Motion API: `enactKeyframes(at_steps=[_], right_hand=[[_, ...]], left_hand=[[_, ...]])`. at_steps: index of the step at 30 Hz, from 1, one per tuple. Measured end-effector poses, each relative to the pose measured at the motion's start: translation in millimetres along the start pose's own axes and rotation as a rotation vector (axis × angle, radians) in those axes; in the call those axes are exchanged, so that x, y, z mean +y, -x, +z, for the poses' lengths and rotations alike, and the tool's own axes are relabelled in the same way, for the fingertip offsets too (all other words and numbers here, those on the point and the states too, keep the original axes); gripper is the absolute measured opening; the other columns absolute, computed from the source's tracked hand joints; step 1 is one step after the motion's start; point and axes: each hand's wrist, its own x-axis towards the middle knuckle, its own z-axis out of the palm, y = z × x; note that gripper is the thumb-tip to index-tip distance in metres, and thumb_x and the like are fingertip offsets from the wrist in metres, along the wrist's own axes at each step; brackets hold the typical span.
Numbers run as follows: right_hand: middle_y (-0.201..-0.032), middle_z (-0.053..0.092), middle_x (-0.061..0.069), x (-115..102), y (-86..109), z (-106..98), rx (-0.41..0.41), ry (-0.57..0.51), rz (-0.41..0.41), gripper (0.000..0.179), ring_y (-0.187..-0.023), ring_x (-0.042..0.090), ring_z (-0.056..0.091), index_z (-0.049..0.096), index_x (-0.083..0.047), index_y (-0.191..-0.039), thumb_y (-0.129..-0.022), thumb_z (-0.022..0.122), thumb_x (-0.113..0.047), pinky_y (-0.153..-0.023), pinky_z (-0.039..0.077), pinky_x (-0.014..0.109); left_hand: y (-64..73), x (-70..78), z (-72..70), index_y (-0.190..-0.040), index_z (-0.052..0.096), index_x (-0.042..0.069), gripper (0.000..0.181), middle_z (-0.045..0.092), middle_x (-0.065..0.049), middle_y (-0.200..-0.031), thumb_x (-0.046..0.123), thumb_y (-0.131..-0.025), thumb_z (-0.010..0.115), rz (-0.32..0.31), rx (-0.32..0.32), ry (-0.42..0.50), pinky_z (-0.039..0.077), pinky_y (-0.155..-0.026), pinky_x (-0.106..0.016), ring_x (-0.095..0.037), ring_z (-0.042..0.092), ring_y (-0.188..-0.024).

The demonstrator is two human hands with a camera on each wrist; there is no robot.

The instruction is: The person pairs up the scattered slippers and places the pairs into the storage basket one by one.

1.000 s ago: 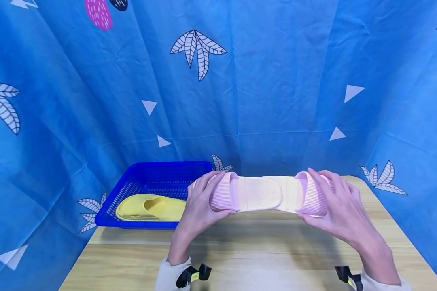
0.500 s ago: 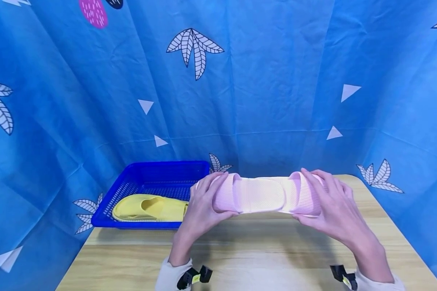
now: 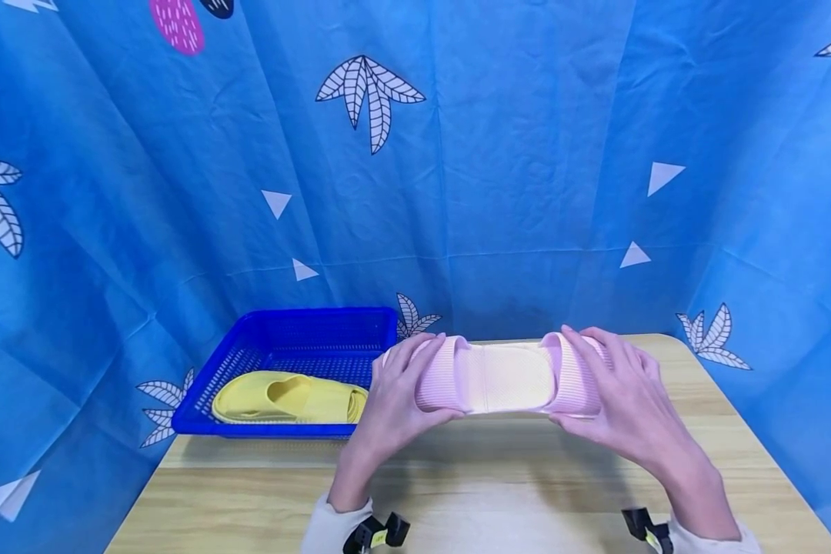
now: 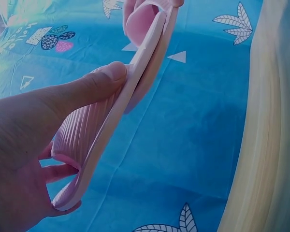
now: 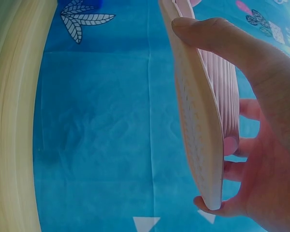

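Gripping pink slipper [image 3: 488, 377] with left hand [image 3: 403, 396], second slipper [image 3: 576, 381] with right hand [image 3: 626, 404], by strapped ends. Holding both above table [image 3: 485, 492], right of basket [image 3: 325, 331], partly overlapped, long axes in line, running sideways from basket. With left hand nearer basket, right hand farther.

Nothing readable here! Six o'clock in the head view, a yellow label [image 3: 378, 538] on the black left-wrist device [image 3: 397, 529], too small to make out; between four and five, a second yellow label [image 3: 654, 543] on the right-wrist device [image 3: 637, 522], just as unreadable. Left wrist view, ten o'clock: pale squiggles [image 4: 22, 30] on the blue curtain [image 4: 203, 101], too blurred to call letters.
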Motion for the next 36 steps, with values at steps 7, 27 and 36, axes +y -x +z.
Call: enactKeyframes(at_steps=[7,27,36], right_hand=[[-0.140,0.050,0.016,-3.0,0.5,2.0,-0.007,0.002,-0.004,0.118,-0.123,0.038,0.048,0.043,-0.020,-0.157,-0.055,0.096,-0.046,-0.091,0.034,0.067],[-0.142,0.048,0.011,-11.5,-1.9,10.6,-0.049,0.004,-0.033,0.121,-0.124,0.035,0.048,0.040,-0.022,-0.159,-0.055,0.097,-0.050,-0.095,0.034,0.065],[-0.142,0.048,0.012,-13.2,-2.8,14.9,-0.054,0.004,-0.039,0.122,-0.125,0.036,0.048,0.041,-0.022,-0.158,-0.054,0.098,-0.049,-0.095,0.034,0.064]], left_hand=[[0.6,2.6,2.6,-0.152,0.049,0.024,0.105,0.051,-0.004,-0.149,0.051,-0.063,0.097,-0.005,0.003,-0.008,0.034,-0.107,-0.057,-0.028,0.046,-0.135],[0.3,10.4,10.5,-0.156,0.045,0.025,0.105,0.049,-0.001,-0.150,0.053,-0.067,0.093,-0.013,-0.039,-0.005,0.034,-0.109,-0.057,-0.023,0.043,-0.138],[0.5,11.6,13.9,-0.156,0.044,0.024,0.106,0.049,-0.002,-0.150,0.052,-0.067,0.093,-0.011,-0.046,-0.016,0.034,-0.109,-0.058,-0.024,0.043,-0.138]])
